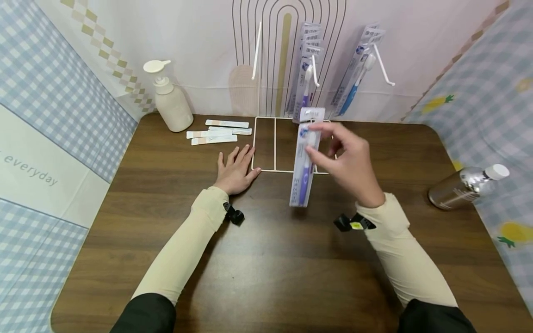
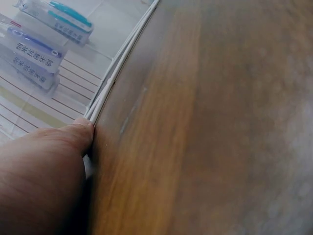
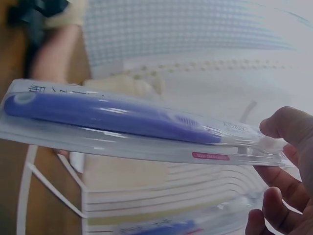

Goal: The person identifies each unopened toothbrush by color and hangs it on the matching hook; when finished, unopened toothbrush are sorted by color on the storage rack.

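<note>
My right hand pinches a purple toothbrush in clear packaging near its top end, between thumb and fingertips. It hangs roughly upright above the white wire rack's base. In the right wrist view, the purple handle of the packaged toothbrush stretches away from the fingers. The left hand lies on the tabletop with its fingers spread. Its thumb touches the front edge of the wire rack. Behind, more packaged toothbrushes hang on the rack's middle hook.
Blue packaged toothbrushes hang on the right hook; the left hook holds none. Several paper sachets lie left of the rack. A white pump bottle stands back left, and a silver bottle is at the right edge.
</note>
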{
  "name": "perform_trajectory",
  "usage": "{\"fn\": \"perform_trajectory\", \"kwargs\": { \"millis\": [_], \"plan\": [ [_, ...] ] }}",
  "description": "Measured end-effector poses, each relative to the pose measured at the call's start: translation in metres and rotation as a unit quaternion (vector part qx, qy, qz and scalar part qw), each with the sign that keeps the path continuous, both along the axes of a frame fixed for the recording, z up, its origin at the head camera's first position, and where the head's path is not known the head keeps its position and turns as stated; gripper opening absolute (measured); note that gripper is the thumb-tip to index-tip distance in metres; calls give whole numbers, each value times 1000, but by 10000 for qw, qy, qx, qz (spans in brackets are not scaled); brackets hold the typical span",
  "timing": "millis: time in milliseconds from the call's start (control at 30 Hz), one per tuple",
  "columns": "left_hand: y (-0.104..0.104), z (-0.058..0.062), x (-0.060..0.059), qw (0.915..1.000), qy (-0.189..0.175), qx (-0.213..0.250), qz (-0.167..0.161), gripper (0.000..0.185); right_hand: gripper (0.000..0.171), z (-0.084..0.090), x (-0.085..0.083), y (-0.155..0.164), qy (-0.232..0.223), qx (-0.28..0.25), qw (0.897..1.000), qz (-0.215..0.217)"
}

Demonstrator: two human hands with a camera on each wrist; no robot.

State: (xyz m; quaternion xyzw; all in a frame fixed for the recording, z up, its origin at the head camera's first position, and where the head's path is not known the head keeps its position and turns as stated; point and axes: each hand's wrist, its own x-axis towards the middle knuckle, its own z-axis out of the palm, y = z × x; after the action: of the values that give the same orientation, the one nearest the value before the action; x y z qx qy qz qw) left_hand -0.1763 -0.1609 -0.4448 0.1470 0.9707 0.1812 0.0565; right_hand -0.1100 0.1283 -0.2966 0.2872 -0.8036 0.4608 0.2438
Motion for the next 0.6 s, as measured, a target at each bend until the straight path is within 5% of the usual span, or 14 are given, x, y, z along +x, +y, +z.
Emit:
{"fn": "perform_trajectory", "kwargs": {
  "millis": [200, 600],
  "plan": [
    [-1, -1, -1, 10000, 26, 39, -9, 75, 40, 29, -16, 2, 131, -254, 9993, -254],
    [-1, -3, -1, 9999, 83, 58, -11, 75, 37, 49, -25, -11, -357, -297, 9979, -444]
  ]
}}
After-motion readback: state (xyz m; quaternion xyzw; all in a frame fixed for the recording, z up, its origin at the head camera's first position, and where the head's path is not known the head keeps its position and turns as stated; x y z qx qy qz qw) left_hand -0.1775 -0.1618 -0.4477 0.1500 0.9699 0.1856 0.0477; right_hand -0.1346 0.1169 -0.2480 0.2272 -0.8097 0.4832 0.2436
